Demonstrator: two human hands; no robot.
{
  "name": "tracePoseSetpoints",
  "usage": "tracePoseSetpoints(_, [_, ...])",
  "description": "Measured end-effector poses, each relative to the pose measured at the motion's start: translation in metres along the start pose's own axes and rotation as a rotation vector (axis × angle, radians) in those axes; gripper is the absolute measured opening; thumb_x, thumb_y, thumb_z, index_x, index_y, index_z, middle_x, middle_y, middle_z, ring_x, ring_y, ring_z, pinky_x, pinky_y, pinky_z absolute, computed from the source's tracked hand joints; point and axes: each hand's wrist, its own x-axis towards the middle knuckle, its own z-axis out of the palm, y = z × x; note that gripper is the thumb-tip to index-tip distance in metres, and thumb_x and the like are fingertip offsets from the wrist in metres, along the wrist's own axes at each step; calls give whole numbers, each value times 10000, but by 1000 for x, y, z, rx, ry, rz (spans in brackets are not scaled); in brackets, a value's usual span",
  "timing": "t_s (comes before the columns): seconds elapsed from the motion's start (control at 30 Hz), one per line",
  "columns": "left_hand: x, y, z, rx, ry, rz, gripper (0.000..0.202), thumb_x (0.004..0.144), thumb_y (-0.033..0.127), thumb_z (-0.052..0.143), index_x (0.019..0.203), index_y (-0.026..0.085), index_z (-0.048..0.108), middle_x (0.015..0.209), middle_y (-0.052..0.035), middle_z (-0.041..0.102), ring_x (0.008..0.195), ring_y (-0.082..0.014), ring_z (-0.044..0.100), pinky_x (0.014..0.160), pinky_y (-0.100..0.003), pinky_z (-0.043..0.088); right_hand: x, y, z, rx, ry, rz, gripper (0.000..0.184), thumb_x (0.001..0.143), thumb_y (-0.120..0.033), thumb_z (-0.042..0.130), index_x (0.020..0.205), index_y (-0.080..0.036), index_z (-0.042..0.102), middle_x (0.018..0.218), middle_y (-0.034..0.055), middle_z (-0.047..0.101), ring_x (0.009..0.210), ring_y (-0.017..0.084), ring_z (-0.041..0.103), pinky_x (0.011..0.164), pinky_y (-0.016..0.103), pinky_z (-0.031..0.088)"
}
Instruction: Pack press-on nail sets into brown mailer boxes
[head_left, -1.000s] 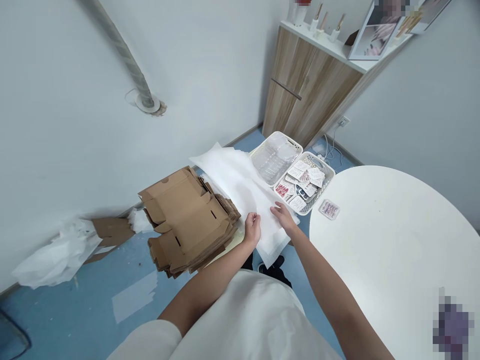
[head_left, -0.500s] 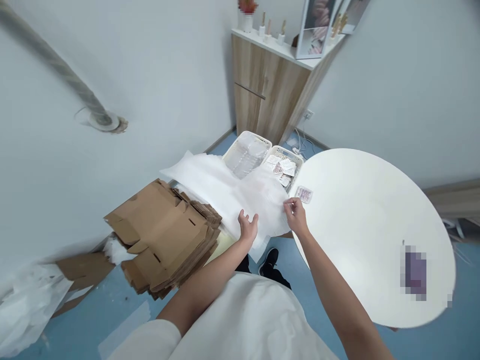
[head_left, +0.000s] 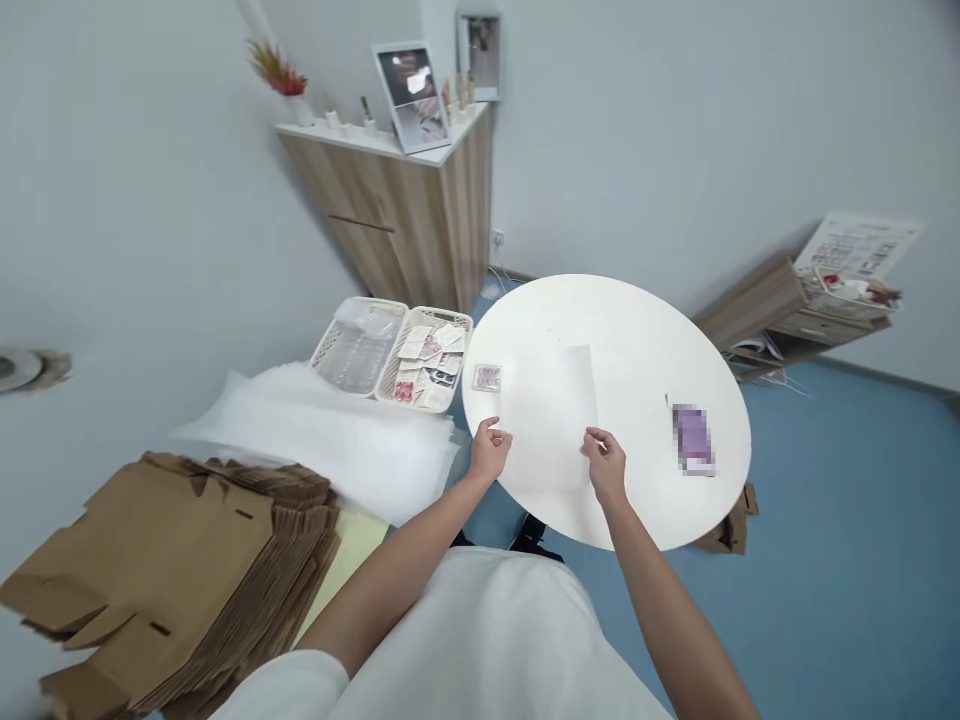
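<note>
A thin white foam sheet (head_left: 551,410) lies spread over the near part of the round white table (head_left: 645,330). My left hand (head_left: 488,452) pinches the sheet's near left corner, and my right hand (head_left: 604,464) pinches its near right corner. A small clear pack with pink items (head_left: 487,377) rests on the table just left of the sheet. To the left, the stack of white foam sheets (head_left: 322,440) lies beside a pile of flat brown cartons (head_left: 172,560).
Two white baskets (head_left: 392,352) stand left of the table, one with clear trays, one with small packs. A blurred purple object (head_left: 694,440) lies on the table's right side. A wooden cabinet (head_left: 405,210) stands at the wall; shelves lean at the far right.
The view has swung right from the foam stack to the round table. Both hands have carried one foam sheet over and spread it on the table.
</note>
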Motion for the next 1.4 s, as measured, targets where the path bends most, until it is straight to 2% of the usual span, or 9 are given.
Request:
tracePoseSetpoints(0.17, [2, -5, 52, 237, -52, 54, 410, 675, 200, 590, 1063, 166, 461, 714, -1, 603, 583, -94, 561, 604, -226, 434, 13, 36, -76, -121, -40, 33, 356, 705, -428, 506, 928, -167, 601, 819, 52, 609, 648, 140, 545, 618, 291, 431])
tracePoseSetpoints(0.37, [-1, -17, 86, 449, -65, 54, 389, 691, 208, 570, 1064, 171, 468, 755, -11, 613, 680, -119, 578, 649, -242, 443, 25, 77, -115, -347, -155, -33, 353, 734, -360, 460, 1011, -176, 581, 938, 62, 611, 682, 141, 538, 699, 314, 441])
tracePoseSetpoints(0.57, [-2, -27, 100, 643, -121, 61, 294, 703, 192, 536, 995, 190, 502, 746, 4, 605, 668, -117, 573, 655, -240, 436, 33, 100, -121, -701, -253, -133, 323, 758, -257, 422, 1042, -201, 564, 870, 47, 593, 807, 179, 525, 763, 327, 395])
tracePoseSetpoints(0.77, [4, -31, 106, 815, -170, 84, 281, 717, 170, 499, 997, 189, 497, 755, -4, 599, 700, -139, 568, 641, -254, 432, 34, 106, -117, -902, -230, -188, 304, 753, -233, 451, 1034, -213, 567, 919, 80, 548, 885, 215, 487, 764, 333, 361])
tracePoseSetpoints(0.83, [6, -30, 106, 856, -147, 132, 315, 726, 185, 499, 1040, 178, 473, 830, -29, 598, 761, -155, 564, 673, -272, 435, 31, 103, -116, -940, -185, -210, 311, 750, -248, 463, 1043, -209, 557, 997, 94, 519, 928, 230, 463, 762, 341, 361])
tracePoseSetpoints(0.93, [3, -26, 101, 954, -126, 322, 374, 737, 212, 500, 1103, 167, 437, 1021, -82, 553, 951, -200, 511, 785, -324, 413, 24, 96, -114, -982, -144, -268, 314, 762, -244, 443, 1060, -216, 537, 1095, 97, 481, 990, 238, 429, 790, 361, 347])
tracePoseSetpoints(1.03, [-5, -23, 92, 1090, -336, 574, 324, 755, 218, 482, 1079, 201, 469, 1138, -79, 502, 1087, -224, 424, 887, -369, 347, 17, 92, -111, -1011, -207, -324, 290, 779, -214, 408, 1036, -232, 541, 1095, 81, 503, 998, 223, 430, 830, 374, 319])
tracePoseSetpoints(1.13, [-12, -24, 85, 1200, -551, 712, 285, 764, 222, 471, 1048, 230, 495, 1209, -62, 463, 1148, -229, 370, 926, -389, 303, 15, 91, -107, -1048, -245, -321, 273, 781, -206, 404, 1013, -236, 545, 1097, 74, 518, 1010, 218, 431, 855, 385, 293])
tracePoseSetpoints(1.4, [-11, -27, 82, 1201, -589, 695, 312, 738, 220, 508, 1049, 238, 496, 1235, -71, 441, 1158, -246, 362, 934, -412, 286, 15, 87, -103, -1092, -241, -247, 285, 771, -202, 409, 1026, -236, 532, 1128, 81, 513, 1035, 217, 426, 876, 398, 264])
